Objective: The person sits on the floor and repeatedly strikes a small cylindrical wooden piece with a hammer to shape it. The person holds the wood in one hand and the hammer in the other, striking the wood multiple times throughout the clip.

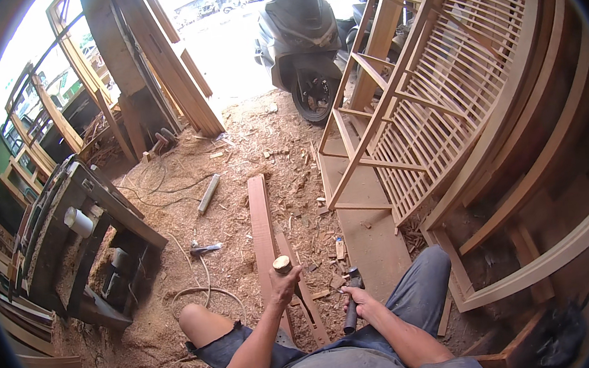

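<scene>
Toward the left edge of the floor (229, 169), which is bearing a thick scatter of wood shavings, a dark, dusty framed bench (124, 216) is standing, and a white cylinder (78, 222) is sitting on its upper part. Right of the bench a small tool (207, 249) is lying flat on the floor, and farther off a pale bar (208, 194) is lying aslant. Next a long reddish plank (261, 222) is stretching away from the person, its near end running in beside the left leg. Over the plank's right edge the left hand (286, 284) is closing its fingers round a chisel (282, 264), whose pale butt is showing above the fist. The dark blade is slanting down to the right over the near part of a narrow slotted strip (319, 334), which is lying just beside the plank's right edge; whether the tip is touching the wood, one cannot tell. Beyond the plank's far end, to the right, a scooter (300, 24) is standing. Right of the strip the right hand (364, 301) is wrapping round a hammer (351, 318), whose head is pointing away from the person. Farther right a slatted wooden frame (399, 96) is leaning, its lower corner resting near a flat board (367, 237)
</scene>
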### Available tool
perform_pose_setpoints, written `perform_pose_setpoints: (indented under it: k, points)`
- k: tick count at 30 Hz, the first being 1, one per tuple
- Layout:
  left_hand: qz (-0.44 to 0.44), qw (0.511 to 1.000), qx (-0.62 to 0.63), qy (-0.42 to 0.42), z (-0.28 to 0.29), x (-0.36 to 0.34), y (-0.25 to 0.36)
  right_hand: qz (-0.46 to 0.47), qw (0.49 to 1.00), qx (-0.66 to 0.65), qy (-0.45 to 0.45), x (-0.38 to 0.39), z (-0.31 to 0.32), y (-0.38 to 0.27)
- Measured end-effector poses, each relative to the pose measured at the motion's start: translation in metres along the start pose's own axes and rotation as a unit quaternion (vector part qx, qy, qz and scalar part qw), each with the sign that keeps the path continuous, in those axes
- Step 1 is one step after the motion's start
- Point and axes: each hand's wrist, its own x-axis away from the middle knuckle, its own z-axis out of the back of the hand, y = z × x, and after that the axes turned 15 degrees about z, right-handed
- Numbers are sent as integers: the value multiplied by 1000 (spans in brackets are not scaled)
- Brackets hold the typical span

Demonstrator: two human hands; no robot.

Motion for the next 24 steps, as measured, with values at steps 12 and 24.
perform_pose_setpoints:
  k: [12,24]
  points:
    - [200,971,130,-31,-1,-128,-45,1,1000,12,12,7,2,-3]
    - [91,968,178,-154,14,-55,-22,6,999,26,22,-7,1,7]
